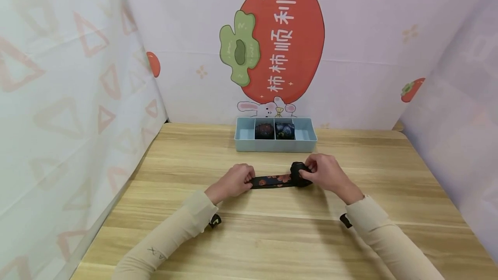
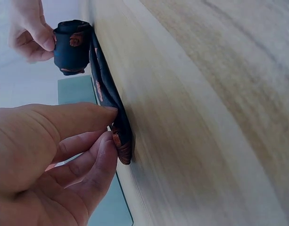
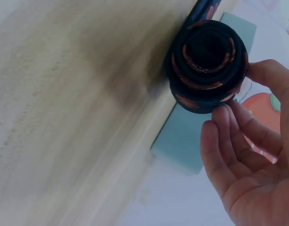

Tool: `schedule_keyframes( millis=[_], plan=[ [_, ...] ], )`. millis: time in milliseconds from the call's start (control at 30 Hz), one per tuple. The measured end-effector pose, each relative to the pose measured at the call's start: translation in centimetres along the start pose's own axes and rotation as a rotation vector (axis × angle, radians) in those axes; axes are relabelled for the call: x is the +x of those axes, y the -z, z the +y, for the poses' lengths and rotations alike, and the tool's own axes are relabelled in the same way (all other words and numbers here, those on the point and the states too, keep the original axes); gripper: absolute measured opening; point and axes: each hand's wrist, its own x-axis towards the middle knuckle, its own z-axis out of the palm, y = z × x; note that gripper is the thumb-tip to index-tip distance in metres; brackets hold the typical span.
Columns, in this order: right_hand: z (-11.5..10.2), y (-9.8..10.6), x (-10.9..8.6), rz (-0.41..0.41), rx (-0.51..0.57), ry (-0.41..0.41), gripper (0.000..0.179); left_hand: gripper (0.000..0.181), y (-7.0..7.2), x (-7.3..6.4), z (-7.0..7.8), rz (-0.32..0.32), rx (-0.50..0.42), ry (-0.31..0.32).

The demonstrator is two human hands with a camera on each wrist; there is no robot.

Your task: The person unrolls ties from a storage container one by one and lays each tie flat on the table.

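Note:
A dark necktie with orange flowers (image 1: 274, 180) lies partly rolled up on the wooden table, its flat tail running left from the roll. My left hand (image 1: 235, 179) pinches the tail near its end between thumb and fingers, shown close up in the left wrist view. At the other side, my right hand (image 1: 324, 172) holds the thick roll (image 3: 205, 66), thumb on one side and fingertips on the other. The coiled layers of the roll face the right wrist camera.
Behind the hands stands a light blue divided box (image 1: 276, 146). Its two middle compartments each hold a dark patterned roll, a reddish one (image 1: 264, 131) and a bluish one (image 1: 285, 131). Printed cloth (image 1: 186, 85) hangs around the table's back and sides.

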Motion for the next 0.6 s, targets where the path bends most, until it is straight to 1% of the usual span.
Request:
schedule_keyframes(
  millis=[100,267,467,600],
  plan=[
    [-0.3,0.0,0.3,-0.017,-0.005,0.009,0.020,0.016,0.1,-0.1,0.2,-0.001,-0.003,0.000],
    [-1.6,-0.3,1.3,-0.044,-0.030,0.050,0.024,0.016,0.2,-0.2,0.2,-0.004,-0.002,0.005],
    [-2.6,-1.2,2.1,-0.030,-0.110,0.131,0.026,0.015,0.1,-0.1,0.1,-0.014,0.007,0.010],
    [-2.5,-1.6,2.0,-0.017,-0.146,0.138,0.031,0.015,0.1,-0.1,0.1,-0.007,0.009,0.011]
  ],
)
